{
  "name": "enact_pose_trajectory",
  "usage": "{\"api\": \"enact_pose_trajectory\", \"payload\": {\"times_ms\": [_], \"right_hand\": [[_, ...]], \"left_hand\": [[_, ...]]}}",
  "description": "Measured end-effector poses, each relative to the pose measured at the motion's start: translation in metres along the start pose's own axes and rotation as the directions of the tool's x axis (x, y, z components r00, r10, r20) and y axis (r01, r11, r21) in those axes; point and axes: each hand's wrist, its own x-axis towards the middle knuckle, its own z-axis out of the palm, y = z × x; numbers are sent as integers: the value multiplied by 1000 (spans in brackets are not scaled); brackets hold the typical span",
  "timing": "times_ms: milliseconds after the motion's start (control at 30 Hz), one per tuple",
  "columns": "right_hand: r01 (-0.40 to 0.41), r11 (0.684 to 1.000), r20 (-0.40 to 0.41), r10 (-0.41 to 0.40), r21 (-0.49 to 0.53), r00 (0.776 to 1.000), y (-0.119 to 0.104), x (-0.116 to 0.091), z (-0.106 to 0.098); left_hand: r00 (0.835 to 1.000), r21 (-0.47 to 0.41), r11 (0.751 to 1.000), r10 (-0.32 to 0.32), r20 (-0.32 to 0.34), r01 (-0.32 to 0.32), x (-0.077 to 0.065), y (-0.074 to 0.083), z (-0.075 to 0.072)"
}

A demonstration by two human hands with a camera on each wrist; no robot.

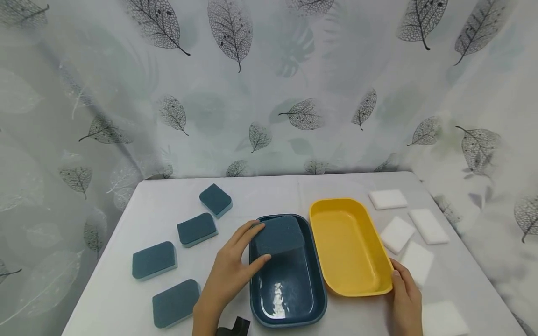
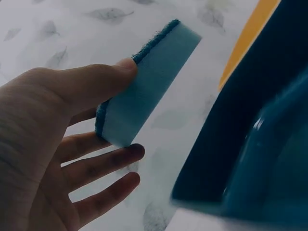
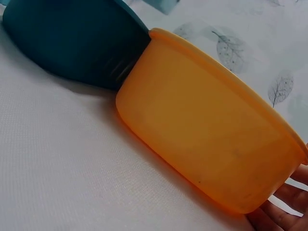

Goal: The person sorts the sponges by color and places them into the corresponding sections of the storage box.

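Note:
My left hand [image 1: 231, 268] holds a sponge [image 1: 279, 234] by its left end, over the far half of the dark blue tray [image 1: 287, 322]. In the left wrist view, the sponge [image 2: 151, 82] shows a dark rough layer and a pale teal foam layer; the thumb lies against the dark side, and two lower fingers stand apart from it. At the near right corner of the yellow tray [image 1: 349, 242], my right hand [image 1: 407, 298] touches the outer wall. Its fingers [image 3: 284, 211] lie against the end of that tray in the right wrist view.
Left of the trays lie several blue sponges, among them a near one [image 1: 175, 303] and a far one [image 1: 216, 199]. Several white sponges, one of them [image 1: 388, 199] at the back, lie right of the yellow tray. A leaf-patterned curtain [image 1: 286, 93] hangs behind the white table [image 1: 113, 298].

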Motion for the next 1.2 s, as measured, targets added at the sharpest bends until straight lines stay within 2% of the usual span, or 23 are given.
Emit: {"api": "enact_pose_trajectory", "payload": {"times_ms": [167,300,500,667,767,967,1200], "right_hand": [[12,998,1,-12,61,1000,-1,-1,2],[-6,999,6,5,52,1000,0,-2,1],[8,998,-11,-8,58,1000,-1,1,3],[4,993,-3,-3,122,1000,1,0,3],[-17,992,2,17,127,1000,1,-1,2],[-40,998,8,40,54,999,-2,-2,2],[-65,998,15,65,21,998,-4,-1,1]], "left_hand": [[999,-75,997,3,52,1,10,13,19],[993,-111,994,28,119,-15,18,22,33],[981,-142,990,16,194,12,29,32,45],[974,-134,991,5,228,26,34,40,54],[971,-124,992,1,241,29,37,44,60],[969,-129,992,33,244,-1,42,47,68],[961,-90,994,76,267,-54,49,50,79]]}}
